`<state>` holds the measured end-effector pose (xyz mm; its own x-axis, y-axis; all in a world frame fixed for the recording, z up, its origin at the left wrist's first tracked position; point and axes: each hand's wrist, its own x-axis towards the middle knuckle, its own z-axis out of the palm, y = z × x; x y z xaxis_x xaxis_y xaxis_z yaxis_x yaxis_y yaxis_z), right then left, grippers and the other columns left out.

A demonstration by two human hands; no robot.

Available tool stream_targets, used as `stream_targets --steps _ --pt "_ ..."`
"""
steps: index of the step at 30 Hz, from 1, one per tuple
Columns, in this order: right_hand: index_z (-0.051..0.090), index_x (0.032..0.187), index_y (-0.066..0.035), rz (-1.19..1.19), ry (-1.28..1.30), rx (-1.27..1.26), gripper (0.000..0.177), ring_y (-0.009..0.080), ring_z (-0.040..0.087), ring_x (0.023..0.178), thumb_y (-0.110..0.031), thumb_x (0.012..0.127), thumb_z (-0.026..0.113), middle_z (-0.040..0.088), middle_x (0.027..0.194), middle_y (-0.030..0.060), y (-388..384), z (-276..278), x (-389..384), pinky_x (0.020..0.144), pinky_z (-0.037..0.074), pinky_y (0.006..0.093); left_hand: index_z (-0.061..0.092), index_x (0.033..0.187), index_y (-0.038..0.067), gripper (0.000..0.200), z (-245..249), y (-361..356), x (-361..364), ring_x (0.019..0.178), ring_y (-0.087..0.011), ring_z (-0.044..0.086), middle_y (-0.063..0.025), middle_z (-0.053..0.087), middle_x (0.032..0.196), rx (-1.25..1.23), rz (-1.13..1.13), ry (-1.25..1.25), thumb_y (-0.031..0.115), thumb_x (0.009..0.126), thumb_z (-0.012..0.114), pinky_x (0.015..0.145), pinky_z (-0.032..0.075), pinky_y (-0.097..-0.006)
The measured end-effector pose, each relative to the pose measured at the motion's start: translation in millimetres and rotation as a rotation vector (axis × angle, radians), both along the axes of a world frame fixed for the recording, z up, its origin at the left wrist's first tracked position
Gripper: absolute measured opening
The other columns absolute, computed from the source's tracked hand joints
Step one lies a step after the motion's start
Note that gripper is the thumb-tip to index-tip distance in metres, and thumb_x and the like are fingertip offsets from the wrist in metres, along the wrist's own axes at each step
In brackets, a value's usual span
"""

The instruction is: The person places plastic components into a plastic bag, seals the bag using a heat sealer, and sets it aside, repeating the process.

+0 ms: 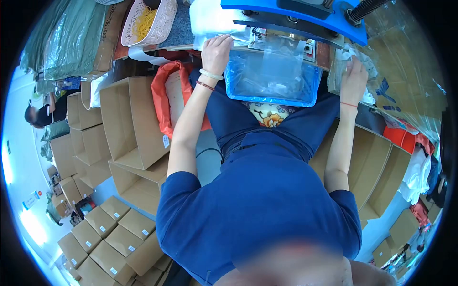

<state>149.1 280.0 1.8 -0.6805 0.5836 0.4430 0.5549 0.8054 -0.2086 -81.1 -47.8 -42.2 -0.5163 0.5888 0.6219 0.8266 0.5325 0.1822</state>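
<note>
Gripping the clear bag (pixel 274 66) by its left corner, the left hand (pixel 217 52) is clenched; the bag lies crosswise over the blue basket (pixel 305 97) between both hands, while the right hand (pixel 354 78) clutches plastic packets (pixel 339 64).

Black print is running along the edge of the brown carton (pixel 109 33) at the upper left, reading in part "580mm" after what looks like "EAS:"; the rest is curving out of sight; white stickers (pixel 165 141) are sitting on the cardboard boxes (pixel 129 119), too small to read; dark blue marks (pixel 384 89) are showing on the clear plastic packets (pixel 365 62) by the right hand (pixel 353 81), not legible.
</note>
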Motion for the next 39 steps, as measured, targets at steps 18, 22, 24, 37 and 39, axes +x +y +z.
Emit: stream_targets --steps 18,22,24,37,39 --pt "0.068 0.112 -0.003 0.707 0.394 -0.7 0.021 0.0154 0.065 0.091 -0.009 0.092 0.065 0.068 0.105 0.0072 -104.0 97.8 -24.0 0.079 0.051 0.0258 0.073 0.102 -0.001 0.02 84.8 27.0 85.2 0.082 -0.0062 0.063 -0.0044 0.073 0.091 0.347 -0.273 -1.399 0.011 0.086 0.074 0.076 0.051 -0.0192" --pt "0.067 0.11 -0.004 0.846 0.202 -0.602 0.02 0.0236 0.065 0.096 -0.011 0.092 0.063 0.068 0.105 0.0101 -90.0 96.9 -33.0 0.081 0.052 0.0305 0.072 0.104 -0.002 0.021 84.3 27.6 83.4 0.084 -0.0089 0.066 -0.0066 0.073 0.092 0.281 -0.354 -1.497 0.013 0.088 0.072 0.076 0.053 -0.0216" --pt "0.067 0.111 -0.004 0.98 -0.036 -0.538 0.021 0.0276 0.066 0.096 -0.015 0.094 0.06 0.068 0.105 0.0112 -74.9 96.5 -38.7 0.081 0.052 0.033 0.072 0.104 -0.002 0.022 82.2 26.1 83.2 0.085 -0.0106 0.067 -0.0078 0.073 0.093 0.235 -0.417 -1.549 0.014 0.089 0.071 0.076 0.053 -0.0231" --pt "0.064 0.113 -0.01 0.242 -0.136 -0.013 0.024 0.0324 0.061 0.104 -0.007 0.092 0.054 0.063 0.116 0.012 1.6 13.9 -15.9 0.084 0.051 0.0419 0.066 0.106 -0.007 0.021 28.5 87.0 52.1 0.096 -0.0234 0.068 -0.0141 0.068 0.108 0.744 -0.324 -2.096 0.007 0.091 0.065 0.081 0.058 -0.0332" --pt "0.063 0.115 -0.01 0.333 -0.079 0.055 0.03 0.0327 0.059 0.106 -0.002 0.087 0.055 0.059 0.121 0.0097 15.5 -8.8 -17.4 0.084 0.051 0.042 0.067 0.105 -0.007 0.021 30.3 79.1 52.1 0.093 -0.0219 0.069 -0.013 0.069 0.105 0.774 -0.335 -2.002 0.009 0.091 0.067 0.08 0.058 -0.0321"
